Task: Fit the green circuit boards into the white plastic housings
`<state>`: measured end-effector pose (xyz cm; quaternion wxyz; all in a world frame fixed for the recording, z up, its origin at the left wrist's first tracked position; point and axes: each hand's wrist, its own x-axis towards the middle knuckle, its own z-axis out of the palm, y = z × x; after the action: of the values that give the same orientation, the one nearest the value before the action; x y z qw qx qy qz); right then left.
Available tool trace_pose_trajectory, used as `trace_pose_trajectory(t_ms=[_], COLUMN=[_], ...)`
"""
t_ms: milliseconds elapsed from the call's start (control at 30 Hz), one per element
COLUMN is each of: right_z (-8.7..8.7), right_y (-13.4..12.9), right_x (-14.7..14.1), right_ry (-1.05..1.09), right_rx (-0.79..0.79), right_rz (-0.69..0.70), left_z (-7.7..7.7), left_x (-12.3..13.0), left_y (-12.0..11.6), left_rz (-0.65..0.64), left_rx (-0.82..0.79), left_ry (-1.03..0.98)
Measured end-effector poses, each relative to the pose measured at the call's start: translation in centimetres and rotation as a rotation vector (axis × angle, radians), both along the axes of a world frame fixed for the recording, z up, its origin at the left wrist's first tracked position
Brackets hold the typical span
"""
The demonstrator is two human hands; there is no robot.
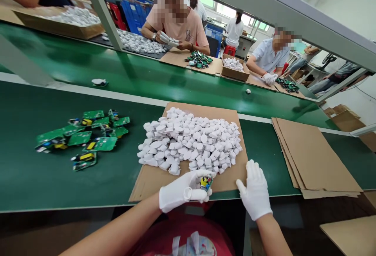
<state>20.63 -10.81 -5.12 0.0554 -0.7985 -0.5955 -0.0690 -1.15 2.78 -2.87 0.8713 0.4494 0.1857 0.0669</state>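
Observation:
White gloves cover both of my hands. My left hand point(188, 191) is closed around a small circuit board point(206, 182) with yellow and blue parts, just in front of the pile. My right hand point(255, 189) lies flat with its fingers spread at the table's front edge, holding nothing, beside the cardboard sheet point(223, 186). On that sheet sits a big heap of small white wrapped pieces point(190, 142). Off to the left, several green circuit boards point(78, 138) are scattered on the green table point(23, 177).
Stacked cardboard sheets point(317, 154) lie at the right. Beyond a pale rail point(141, 100) runs a green belt point(176, 85) bearing a white piece point(99, 82). Across it, people handle white pieces near a box point(235, 74). A metal post point(101, 13) stands at the left.

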Motion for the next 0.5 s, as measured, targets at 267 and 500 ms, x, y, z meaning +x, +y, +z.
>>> trace_pose_trajectory(t_ms=[267, 500], right_z=[-0.2, 0.3], right_y=[0.4, 1.8], right_x=[1.2, 4.6], right_ry=[0.01, 0.304], right_rx=[0.02, 0.23], right_rz=[0.084, -0.098], left_z=[0.0, 0.7], left_x=[0.2, 1.2], left_y=[-0.3, -2.2], left_rz=[0.049, 0.087], left_rx=[0.037, -0.038], left_ry=[0.093, 0.111])
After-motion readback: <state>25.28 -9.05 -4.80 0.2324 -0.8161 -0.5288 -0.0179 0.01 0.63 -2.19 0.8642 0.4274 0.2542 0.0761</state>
